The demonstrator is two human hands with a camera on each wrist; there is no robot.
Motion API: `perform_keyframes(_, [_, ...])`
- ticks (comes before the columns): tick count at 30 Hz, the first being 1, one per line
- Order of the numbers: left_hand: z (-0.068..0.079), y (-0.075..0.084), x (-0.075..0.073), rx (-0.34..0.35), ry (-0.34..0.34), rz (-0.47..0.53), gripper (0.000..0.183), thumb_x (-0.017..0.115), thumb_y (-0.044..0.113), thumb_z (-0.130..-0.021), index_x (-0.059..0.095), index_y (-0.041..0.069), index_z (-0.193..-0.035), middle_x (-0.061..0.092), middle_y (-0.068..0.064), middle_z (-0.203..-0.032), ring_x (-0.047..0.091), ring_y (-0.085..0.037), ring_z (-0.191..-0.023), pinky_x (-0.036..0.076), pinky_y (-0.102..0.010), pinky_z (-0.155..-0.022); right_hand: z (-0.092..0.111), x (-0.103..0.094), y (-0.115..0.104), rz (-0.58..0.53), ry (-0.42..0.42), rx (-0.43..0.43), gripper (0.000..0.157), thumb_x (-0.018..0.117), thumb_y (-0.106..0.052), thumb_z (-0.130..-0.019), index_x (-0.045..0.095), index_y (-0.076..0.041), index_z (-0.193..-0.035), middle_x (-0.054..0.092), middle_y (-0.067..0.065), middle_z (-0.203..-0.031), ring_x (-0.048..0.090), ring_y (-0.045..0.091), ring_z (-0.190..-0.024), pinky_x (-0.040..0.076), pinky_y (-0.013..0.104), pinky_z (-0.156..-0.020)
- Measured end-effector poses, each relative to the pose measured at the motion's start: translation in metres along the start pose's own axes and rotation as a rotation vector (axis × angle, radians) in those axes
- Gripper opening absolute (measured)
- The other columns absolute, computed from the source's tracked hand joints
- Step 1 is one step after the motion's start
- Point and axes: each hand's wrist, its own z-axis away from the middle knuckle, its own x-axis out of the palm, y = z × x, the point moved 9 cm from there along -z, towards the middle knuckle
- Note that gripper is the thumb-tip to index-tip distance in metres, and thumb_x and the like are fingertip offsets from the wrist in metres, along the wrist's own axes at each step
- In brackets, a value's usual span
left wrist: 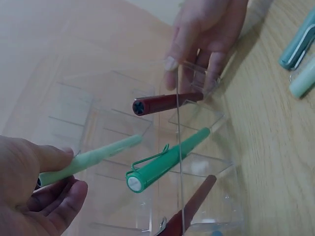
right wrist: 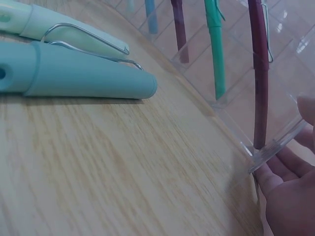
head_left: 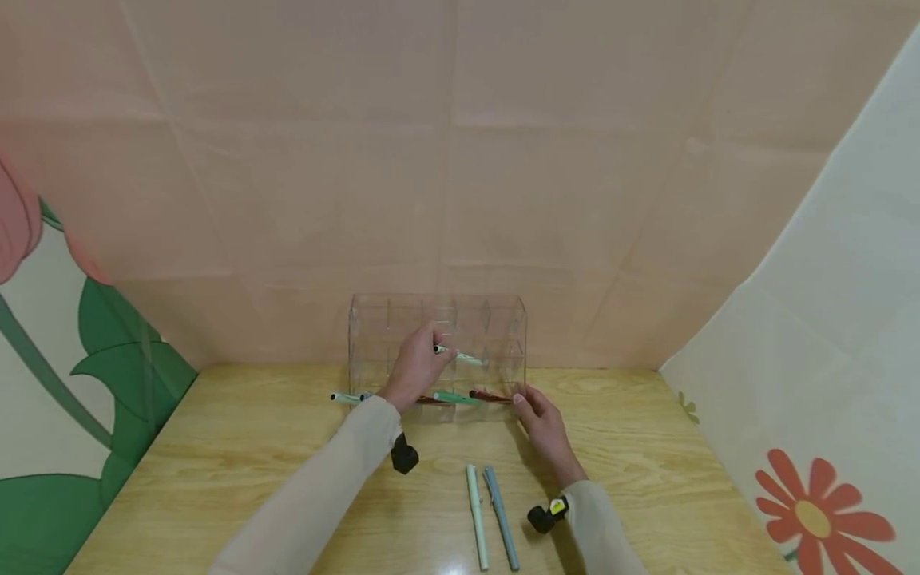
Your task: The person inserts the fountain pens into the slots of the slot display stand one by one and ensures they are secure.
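Note:
My left hand (head_left: 417, 366) pinches a pale mint pen (left wrist: 106, 155) between thumb and fingers, its far end pointing into the upper part of a clear divided pen organizer (head_left: 438, 296). The right hand (head_left: 545, 431) grips the organizer's right side near the bottom, thumb at the front edge. Along the lower row, pens lie in separate compartments: a dark red pen (left wrist: 165, 103) by the right hand, a green pen (left wrist: 165, 162), another dark red pen (left wrist: 189, 211), and paler ones further left. Part of that row is hidden behind my left wrist in the head view.
On the wooden table (head_left: 618, 447), in front of the organizer, lie a pale mint pen (head_left: 477, 517) and a blue-grey pen (head_left: 501, 517), side by side. A pinkish cloth backdrop (head_left: 446, 160) hangs right behind the organizer. Printed flowered cloth (head_left: 812, 383) borders the right side.

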Motion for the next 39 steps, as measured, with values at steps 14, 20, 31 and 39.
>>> perform_keyframes(14, [0.004,0.007,-0.005,-0.005,-0.049,-0.058,0.042,0.076,0.018,-0.099,0.058,0.005,-0.135,0.059,-0.018,-0.142,0.062,-0.031,-0.121,0.056,-0.047,-0.104,0.001,0.003,0.001,-0.016,-0.020,0.006,0.055,0.054,-0.039,-0.112,0.051,-0.007,-0.157,0.055,0.019,-0.159,0.054,0.036,-0.147,0.044,0.055,-0.122])
perform_keyframes(20, [0.013,0.020,-0.026,0.003,-0.034,-0.054,0.047,0.075,0.025,-0.101,0.056,0.006,-0.140,0.057,-0.014,-0.148,0.064,-0.033,-0.127,0.057,-0.048,-0.106,0.001,0.003,0.001,-0.022,-0.023,0.018,0.056,0.053,-0.041,-0.113,0.049,-0.007,-0.158,0.054,0.018,-0.160,0.053,0.036,-0.148,0.043,0.055,-0.123])
perform_keyframes(31, [0.026,0.039,-0.057,0.081,-0.033,-0.145,0.038,0.072,0.029,-0.103,0.060,0.010,-0.133,0.056,-0.009,-0.144,0.063,-0.030,-0.125,0.056,-0.046,-0.106,0.002,-0.002,-0.004,0.002,-0.014,-0.016,0.056,0.054,-0.041,-0.112,0.051,-0.008,-0.157,0.056,0.019,-0.159,0.058,0.037,-0.142,0.045,0.055,-0.122])
perform_keyframes(39, [0.058,0.038,-0.061,0.076,-0.052,-0.122,0.032,0.073,0.027,-0.103,0.064,0.014,-0.130,0.062,-0.007,-0.136,0.059,-0.018,-0.076,0.054,-0.033,-0.066,0.003,0.005,-0.003,0.001,-0.030,0.003,0.054,0.054,-0.040,-0.112,0.050,-0.009,-0.157,0.055,0.017,-0.160,0.057,0.036,-0.144,0.045,0.055,-0.122])
